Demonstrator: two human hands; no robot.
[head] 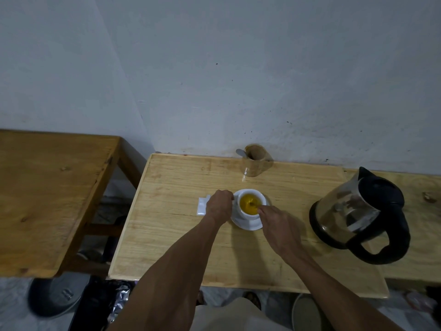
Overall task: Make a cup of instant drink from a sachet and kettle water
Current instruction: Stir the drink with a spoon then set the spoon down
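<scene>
**Stirring the yellow drink**

Much is hard to read here. My left hand covers the cup's left side, so the handle is hidden and I cannot tell how my fingers sit on it; the hand is curled shut against the cup. My right hand pinches a spoon, of which only a thin blurred stem shows, dipping into the yellow liquid. The white paper left of the cup is half under my left hand; whether it is the sachet I cannot say. The floor below is dark and cluttered, with a grey round object and something foil-like I cannot identify.

Counted: one cup, one saucer under it, one glass kettle with black lid and handle, one wooden holder with one metal utensil poking out, two hands.

The cup stands mid-table, a pale wood top. The kettle is well to its right, the holder at the back edge by the wall. A second, darker table stands apart on the left. The wall is pale blue-grey, scuffed and speckled near the bottom.
</scene>
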